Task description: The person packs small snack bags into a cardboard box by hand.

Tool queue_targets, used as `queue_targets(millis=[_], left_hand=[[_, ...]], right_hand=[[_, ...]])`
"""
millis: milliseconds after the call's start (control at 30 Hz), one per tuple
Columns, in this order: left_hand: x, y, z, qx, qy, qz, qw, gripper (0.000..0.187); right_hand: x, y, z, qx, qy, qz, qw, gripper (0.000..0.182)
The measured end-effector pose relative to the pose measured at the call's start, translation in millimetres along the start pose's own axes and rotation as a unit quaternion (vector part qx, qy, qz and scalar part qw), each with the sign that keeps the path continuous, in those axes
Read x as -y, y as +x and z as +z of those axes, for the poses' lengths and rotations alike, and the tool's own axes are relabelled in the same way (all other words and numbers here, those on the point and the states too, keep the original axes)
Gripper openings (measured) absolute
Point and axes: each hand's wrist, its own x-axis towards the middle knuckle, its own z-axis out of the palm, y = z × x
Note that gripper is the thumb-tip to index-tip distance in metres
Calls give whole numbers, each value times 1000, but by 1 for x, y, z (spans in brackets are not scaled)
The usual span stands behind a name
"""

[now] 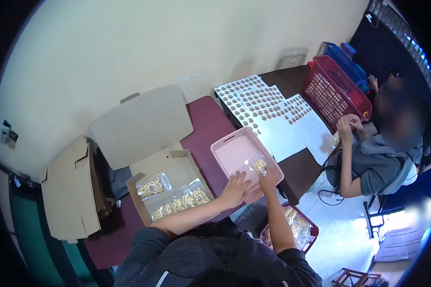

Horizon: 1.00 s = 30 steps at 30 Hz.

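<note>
My right hand (267, 180) is closed on a small clear bag of pale, curved snack pieces (260, 166), held over the pink plastic basket (222, 154). Beside it, my left hand (234, 189) reaches over the basket's near left side with its fingers stretched out, holding nothing that I can see. The basket sits tilted in my view at the table's edge. Left of it stands an open cardboard box (138, 206), where several similar bags (181, 201) lie in a row along the near side and another bag (153, 186) lies behind them.
White sheets (277, 136) with rows of small brown pieces cover the far table. A person (368, 158) sits at right near a dark red basket (332, 88). A basket of packets (292, 227) stands low by my right arm. Folded cardboard (69, 191) leans at left.
</note>
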Motion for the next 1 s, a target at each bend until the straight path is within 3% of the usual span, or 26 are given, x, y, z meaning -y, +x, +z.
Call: queue_targets(millis=[100, 167, 200, 267, 300, 400, 433, 500, 533, 567, 700, 767, 833, 900, 933, 967, 1000], left_hand=[[13, 27, 39, 89, 7, -11, 996, 50], [21, 46, 57, 201, -55, -93, 974, 49], [28, 54, 69, 204, -55, -88, 973, 49], [39, 66, 84, 222, -82, -184, 954, 47], [39, 70, 81, 223, -82, -183, 954, 47], [42, 71, 78, 100, -247, -289, 920, 45], [46, 71, 85, 99, -247, -291, 919, 45], [62, 75, 107, 16, -382, -368, 848, 54], [78, 76, 128, -7, -383, -364, 849, 66], [79, 76, 125, -12, -384, -364, 849, 66], [55, 71, 56, -21, -455, -374, 808, 67], [62, 63, 45, -128, -517, -303, 790, 67], [52, 52, -3, -129, -527, -299, 785, 66], [39, 39, -43, -170, -542, -284, 773, 63], [40, 30, -55, -171, -565, -276, 758, 51], [43, 19, -64, -177, -565, -276, 757, 51], [46, 8, -73, -180, -595, -225, 750, 44]], right_hand=[[-8, -1, 4, 22, -19, 18, 999, 43], [-6, -3, 3, 24, -74, 5, 997, 47], [-8, 0, 7, 35, -14, 36, 999, 51], [-6, -1, 11, 44, -7, 44, 998, 52], [-7, -3, 15, 57, 2, 48, 997, 52], [-13, -2, 28, 83, -31, 85, 992, 57], [-14, -2, 33, 95, -20, 106, 990, 59], [-15, -4, 40, 53, 3, 68, 996, 61], [-10, -2, 37, 88, 72, 113, 987, 57], [-4, 1, 35, 122, 140, 156, 970, 53], [45, 7, 2, 133, 255, 147, 946, 38], [74, 9, -15, 122, 346, 139, 920, 28], [100, 6, -20, 102, 412, 127, 896, 28], [120, 3, -24, 150, 504, 115, 843, 30], [135, 1, -28, 181, 533, 103, 820, 34], [150, -3, -30, 186, 533, 98, 819, 34], [163, -8, -30, 195, 560, 85, 800, 33]])
